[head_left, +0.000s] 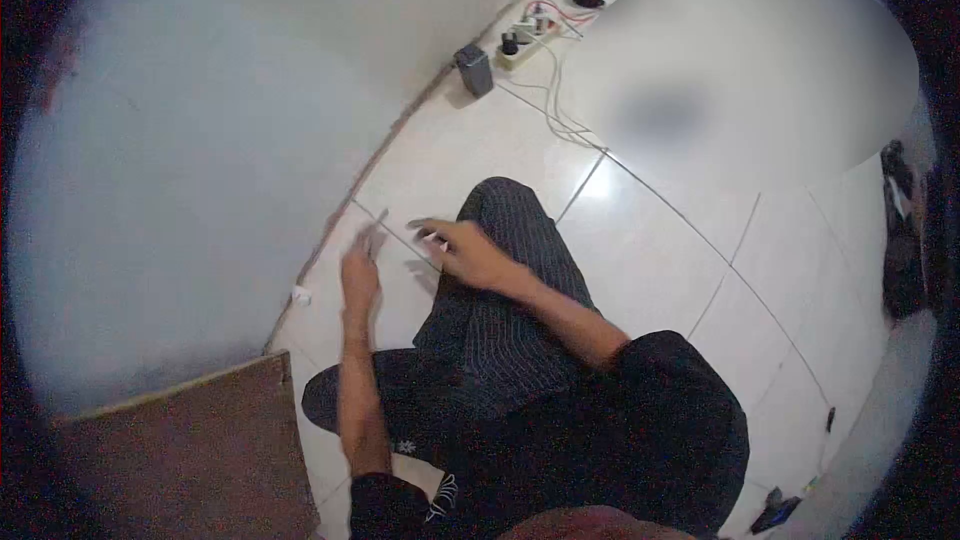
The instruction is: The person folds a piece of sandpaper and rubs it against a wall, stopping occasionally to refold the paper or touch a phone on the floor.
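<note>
My left hand (361, 268) is raised over the white tiles near the wall, its fingers pointing away from me and smeared by motion. A thin pale sliver (382, 217) shows at its fingertips. My right hand (468, 252) reaches in from the right beside my raised knee (500, 202), fingers bent toward the left hand. A small bright white patch (441, 242) shows between those fingers; I cannot tell what it is. The two hands are apart, with a strip of floor between them. Dark striped trousers cover my folded legs.
A dark grey box-shaped thing (473, 71) stands against the wall. Beyond it is a power strip (527, 45) with plugs and loose white cables (555, 105). A brown panel (190, 450) lies at lower left. A large blurred area covers the upper right.
</note>
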Demonstrator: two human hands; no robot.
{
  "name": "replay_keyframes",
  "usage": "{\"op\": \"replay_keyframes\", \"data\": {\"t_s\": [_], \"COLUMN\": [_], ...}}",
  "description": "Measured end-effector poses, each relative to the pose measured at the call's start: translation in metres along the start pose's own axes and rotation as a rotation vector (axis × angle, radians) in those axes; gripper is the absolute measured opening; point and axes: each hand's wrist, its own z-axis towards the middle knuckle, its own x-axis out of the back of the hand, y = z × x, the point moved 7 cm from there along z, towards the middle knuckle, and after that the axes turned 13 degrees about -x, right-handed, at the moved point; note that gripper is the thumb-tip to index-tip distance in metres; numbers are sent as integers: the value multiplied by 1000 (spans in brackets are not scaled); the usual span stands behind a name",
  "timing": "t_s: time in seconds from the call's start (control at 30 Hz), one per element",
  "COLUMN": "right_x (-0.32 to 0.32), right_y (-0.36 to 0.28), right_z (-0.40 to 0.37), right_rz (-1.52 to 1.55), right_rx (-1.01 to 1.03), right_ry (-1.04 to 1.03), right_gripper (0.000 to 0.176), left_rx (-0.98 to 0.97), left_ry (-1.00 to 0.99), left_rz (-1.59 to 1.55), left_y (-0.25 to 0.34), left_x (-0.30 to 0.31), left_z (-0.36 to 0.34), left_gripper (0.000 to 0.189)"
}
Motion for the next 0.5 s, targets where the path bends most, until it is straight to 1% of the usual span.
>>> {"op": "replay_keyframes", "data": {"t_s": [0.03, 0.07, 0.1, 0.13, 0.17, 0.2, 0.23, 0.27, 0.3, 0.33, 0.37, 0.4, 0.43, 0.5], "right_x": [31, 71, 105, 143, 180, 217, 251, 276, 299, 322, 341, 352, 355, 355], "right_y": [11, 2, 30, 44, 72, 93, 125, 136, 146, 164, 183, 189, 187, 190], "right_z": [-8, -25, -34, -49, -62, -76, -89, -102, -115, -119, -123, -123, -120, -102], "right_rz": [-42, -166, -105, -167, -142, -220, -204, -249, -287, -290, -473, -656, -658, -835], "right_rx": [-26, 40, -52, -57, -169, -144, -217, -349, -479, -478, -429, -378, -379, -414], "right_ry": [153, 374, 481, 619, 710, 828, 918, 1003, 1093, 1093, 1124, 1152, 1157, 1021], "right_gripper": [33, 31, 31, 27, 27, 29, 35, 42, 50, 50, 57, 64, 64, 75], "left_rx": [34, 37, 6, -20, -3, 62, 128, 118, 124, 193, 262, 84, 79, 40], "left_ry": [-20, -31, 38, 114, 112, 173, 240, 239, 238, 195, 148, 194, 194, 169], "left_rz": [-76, -99, -94, -87, -108, -237, -359, -315, -317, -293, -268, -179, -182, -126], "left_y": [0, -4, -4, -2, 1, 5, 7, 10, 5, -8, -15, 5, 6, 8], "left_x": [-25, -44, -55, -64, -64, -52, -42, -36, -43, -58, -67, -58, -59, -62], "left_z": [-19, -38, -55, -66, -68, -63, -58, -54, -56, -58, -62, -55, -54, -54], "left_gripper": [53, 53, 47, 43, 43, 38, 35, 35, 35, 34, 33, 34, 34, 36]}}
